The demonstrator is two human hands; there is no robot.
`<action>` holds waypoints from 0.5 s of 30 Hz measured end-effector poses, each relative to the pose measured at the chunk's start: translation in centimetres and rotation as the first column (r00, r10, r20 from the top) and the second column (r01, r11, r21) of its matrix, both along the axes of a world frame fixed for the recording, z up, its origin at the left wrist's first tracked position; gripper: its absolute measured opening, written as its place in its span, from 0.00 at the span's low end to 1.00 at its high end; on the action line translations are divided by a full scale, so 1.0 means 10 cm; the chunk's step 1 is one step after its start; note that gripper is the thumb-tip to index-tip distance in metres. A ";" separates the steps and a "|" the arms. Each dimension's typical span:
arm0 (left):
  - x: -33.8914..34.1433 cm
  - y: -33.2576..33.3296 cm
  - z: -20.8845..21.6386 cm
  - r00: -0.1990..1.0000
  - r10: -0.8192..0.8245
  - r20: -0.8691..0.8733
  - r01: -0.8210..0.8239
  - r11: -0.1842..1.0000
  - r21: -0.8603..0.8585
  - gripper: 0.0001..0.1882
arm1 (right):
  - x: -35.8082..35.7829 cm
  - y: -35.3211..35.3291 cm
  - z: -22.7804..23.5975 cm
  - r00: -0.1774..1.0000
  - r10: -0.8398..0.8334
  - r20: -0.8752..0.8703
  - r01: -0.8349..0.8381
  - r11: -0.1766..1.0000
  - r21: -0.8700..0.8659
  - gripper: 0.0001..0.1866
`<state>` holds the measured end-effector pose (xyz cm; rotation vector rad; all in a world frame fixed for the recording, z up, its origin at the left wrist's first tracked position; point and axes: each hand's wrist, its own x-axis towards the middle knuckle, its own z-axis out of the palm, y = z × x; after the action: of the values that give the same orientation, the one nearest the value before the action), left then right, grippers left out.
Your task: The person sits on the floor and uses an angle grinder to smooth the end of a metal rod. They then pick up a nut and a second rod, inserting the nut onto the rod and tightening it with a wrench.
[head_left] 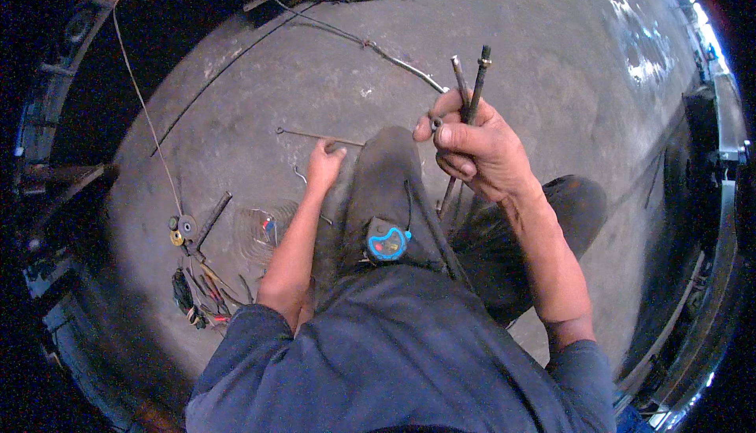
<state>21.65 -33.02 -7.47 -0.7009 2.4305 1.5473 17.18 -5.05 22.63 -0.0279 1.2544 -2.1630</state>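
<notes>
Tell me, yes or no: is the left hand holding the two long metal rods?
No, the right hand grips the two metal rods, while the left hand reaches down toward a thin rod on the concrete floor.

a grey concrete floor (512, 55) fills the view, with bright glare at the upper right. a thin cable (346, 35) snakes across the top. at lower left lie a short dark bar (211, 220), small round discs (181, 226) beside it, a clear plastic bag (264, 232) and a cluster of small tools with red handles (201, 295). a blue and orange tape measure (387, 242) sits on a dark trouser leg. dark metal frames (47, 118) curve along both edges.
</notes>
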 end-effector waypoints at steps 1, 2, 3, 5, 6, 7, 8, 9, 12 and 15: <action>-0.03 0.10 0.33 0.993 0.029 -0.111 -0.008 0.982 0.189 0.26 | 0.00 0.00 -0.02 1.000 -0.007 0.013 0.007 0.999 -0.047 0.15; -0.07 0.29 0.80 0.990 -0.026 -0.137 0.079 0.914 0.397 0.27 | -0.02 0.01 -0.05 1.000 -0.015 0.024 0.018 0.996 -0.092 0.16; -0.06 0.49 1.27 0.983 -0.065 -0.173 0.155 0.798 0.582 0.27 | -0.04 0.01 -0.07 0.999 -0.015 0.034 0.020 0.990 -0.138 0.18; 0.00 0.79 1.77 0.912 -0.192 -0.363 0.402 0.592 0.699 0.30 | -0.05 -0.01 -0.09 0.999 -0.021 0.034 0.025 0.992 -0.125 0.17; 0.00 0.96 1.93 0.869 -0.237 -0.435 0.493 0.494 0.716 0.32 | -0.06 -0.01 -0.09 0.999 -0.023 0.033 0.026 0.993 -0.114 0.17; 0.00 1.13 2.02 0.819 -0.271 -0.506 0.574 0.390 0.720 0.34 | -0.07 -0.03 -0.10 0.998 -0.056 0.018 0.058 0.995 -0.087 0.16; 0.01 1.28 2.04 0.822 -0.259 -0.506 0.567 0.444 0.694 0.34 | -0.08 -0.04 -0.11 0.996 -0.091 0.004 0.091 0.994 -0.058 0.16; 0.02 1.43 2.06 0.826 -0.251 -0.504 0.557 0.493 0.668 0.33 | -0.08 -0.05 -0.10 0.991 -0.130 -0.009 0.130 0.991 -0.027 0.15; 0.03 1.59 2.22 0.904 -0.233 -0.358 0.427 0.495 0.756 0.29 | -0.11 -0.04 -0.17 0.955 -0.290 -0.068 0.294 0.954 0.058 0.14; 0.03 1.68 2.22 0.937 -0.091 -0.337 0.332 0.532 0.779 0.23 | -0.18 0.01 -0.22 0.932 -0.346 -0.105 0.354 0.933 0.071 0.13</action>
<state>21.99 -16.24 14.69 0.0113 1.4510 2.4541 15.34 -5.00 20.45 0.1476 1.5014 -2.4258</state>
